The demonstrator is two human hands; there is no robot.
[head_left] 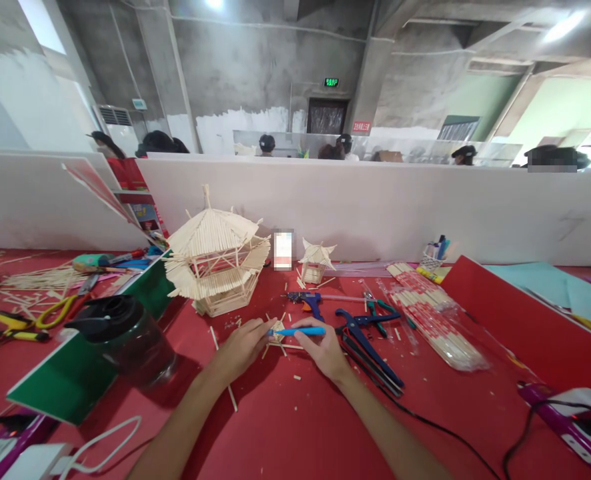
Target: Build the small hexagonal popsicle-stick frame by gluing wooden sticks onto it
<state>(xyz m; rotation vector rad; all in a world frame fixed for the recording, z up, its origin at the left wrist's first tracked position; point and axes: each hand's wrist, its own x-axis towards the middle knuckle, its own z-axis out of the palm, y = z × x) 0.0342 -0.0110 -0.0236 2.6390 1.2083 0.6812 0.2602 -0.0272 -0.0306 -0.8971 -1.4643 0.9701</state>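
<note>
A blue pen (305,331) lies across the fingers of my right hand (325,347), which is closed on it. The pen's left end is over a small frame of thin wooden sticks (277,339) on the red table. My left hand (248,343) has its fingertips pressed together at the frame's left edge, close to the pen's end; the fingers partly hide what they grip. Beyond the hands lies a blue glue gun (311,304). Behind it are a large stick pavilion (215,267) on the left and a small stick pavilion (317,257).
To the right lie a blue cutter (373,343), green-handled pliers (378,313) and bagged sticks (435,323). A dark bottle (130,340) stands left beside a green divider (70,383). A red divider (515,320) borders the right. Cables and power strips (570,427) sit near the front corners.
</note>
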